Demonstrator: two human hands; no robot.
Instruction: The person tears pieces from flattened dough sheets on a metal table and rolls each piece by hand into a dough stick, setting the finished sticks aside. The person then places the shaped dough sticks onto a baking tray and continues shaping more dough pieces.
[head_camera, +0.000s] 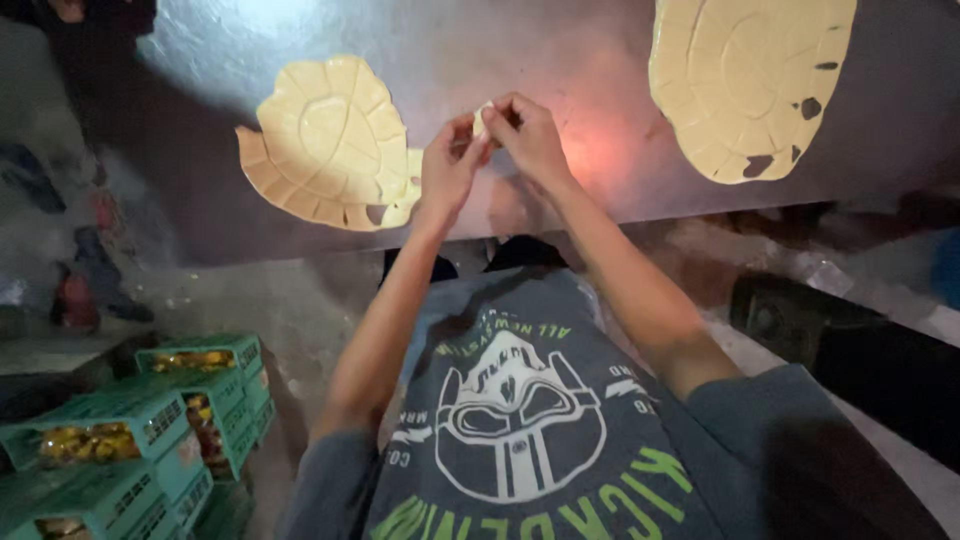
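Both of my hands meet above the steel table (560, 60), pinching one small pale piece of dough (481, 120) between their fingertips. My left hand (450, 165) grips it from the left, my right hand (530, 135) from the right. Just left of my hands lies a round cream-coloured dough sheet (325, 140) pressed with ribbed, petal-like lines. A bigger sheet of the same kind (745, 75) lies at the table's upper right, with a few dark holes near its edge.
Green plastic crates (130, 430) holding yellow items are stacked on the floor at the lower left. A dark box-like object (850, 350) sits on the floor to the right. Shoes and clutter (80, 280) lie at the far left.
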